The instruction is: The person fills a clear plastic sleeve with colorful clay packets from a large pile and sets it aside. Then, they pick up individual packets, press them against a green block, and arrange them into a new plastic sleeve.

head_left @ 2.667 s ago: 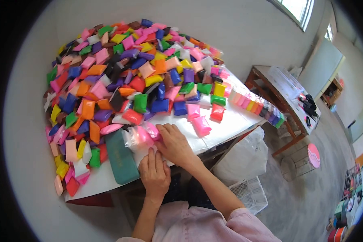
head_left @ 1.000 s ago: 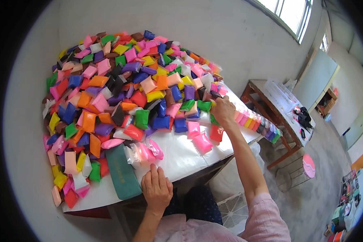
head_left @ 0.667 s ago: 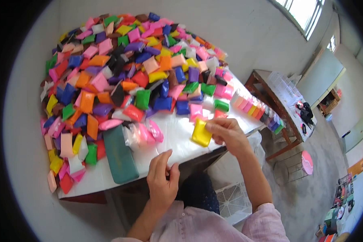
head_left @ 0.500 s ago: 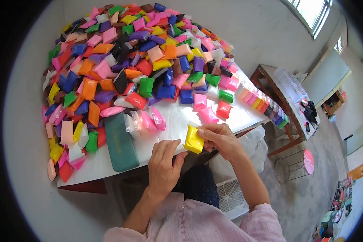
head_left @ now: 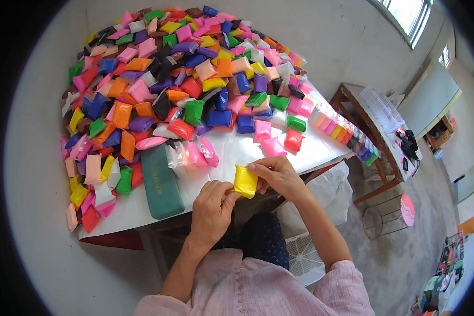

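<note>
A small yellow packet in shiny film is held up over the table's front edge. My right hand pinches its upper right side between thumb and fingers. At the packet's lower left corner, the thumb and fingertips of my left hand close on it. Left of my hands lies a dark green flat case with faint lettering. Beside that case are a few clear-wrapped pink packets. Loose pink packets and a red packet lie beyond my right hand.
A large heap of packets in many colours covers the back and left of the white table. A row of assorted packets lines the right edge. To the right stand a wooden table and a pink-topped stool.
My left hand has closed its fingers on the lower left corner of the yellow packet. The packet and my right hand have shifted slightly left, and the packet is more upright.
</note>
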### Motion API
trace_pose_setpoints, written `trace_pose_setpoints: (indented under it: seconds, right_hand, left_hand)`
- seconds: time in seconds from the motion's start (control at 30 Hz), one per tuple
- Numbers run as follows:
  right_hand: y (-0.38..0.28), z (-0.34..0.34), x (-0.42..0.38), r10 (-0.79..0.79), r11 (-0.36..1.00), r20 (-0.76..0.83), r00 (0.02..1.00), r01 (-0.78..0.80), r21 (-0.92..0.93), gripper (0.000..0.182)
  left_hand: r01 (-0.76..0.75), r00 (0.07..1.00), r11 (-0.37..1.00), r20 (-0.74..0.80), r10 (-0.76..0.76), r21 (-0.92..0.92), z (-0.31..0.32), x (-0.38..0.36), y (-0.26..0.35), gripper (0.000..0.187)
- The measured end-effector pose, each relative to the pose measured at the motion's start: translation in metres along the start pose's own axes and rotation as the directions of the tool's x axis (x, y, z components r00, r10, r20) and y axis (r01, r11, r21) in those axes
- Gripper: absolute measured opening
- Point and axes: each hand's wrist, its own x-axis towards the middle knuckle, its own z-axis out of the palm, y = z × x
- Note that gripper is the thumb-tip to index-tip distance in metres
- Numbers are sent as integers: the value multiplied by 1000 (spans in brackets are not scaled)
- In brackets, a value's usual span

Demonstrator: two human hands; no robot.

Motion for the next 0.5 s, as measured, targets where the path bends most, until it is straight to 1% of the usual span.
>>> trace_pose_setpoints:
  seconds: [0.07,0.17,0.23,0.27,0.3,0.4,0.43,0.5]
  right_hand:
    - [3,-1,5,-4,999,-3,1000,3,-45,29]
    - [12,-8,14,-195,926,-145,970,134,-353,25]
    - [27,-20,31,-373,853,-239,896,230,-468,21]
    - [34,-26,36,-461,806,-277,843,267,-529,19]
    - [32,-26,32,-498,797,-306,811,289,-531,15]
    - [18,-7,3,-609,716,-329,721,322,-619,19]
    - [21,0,-9,-595,728,-307,743,337,-597,21]
    - [18,16,-32,-601,690,-220,769,360,-628,18]
  left_hand:
    - [-21,1000,1000,-9,22,17,2,1,-5,13]
    - [-17,999,999,-40,18,44,6,3,-9,11]
    - [17,999,996,-31,-14,88,7,3,-7,9]
    - [30,999,997,-29,-28,78,7,4,-6,8]
    - [42,999,997,-28,-41,69,7,5,-6,8]
    - [72,997,996,-34,-70,61,6,6,-5,8]
    - [78,997,995,-35,-76,60,7,7,-5,9]
    - [35,999,996,-44,-32,85,10,6,-6,8]
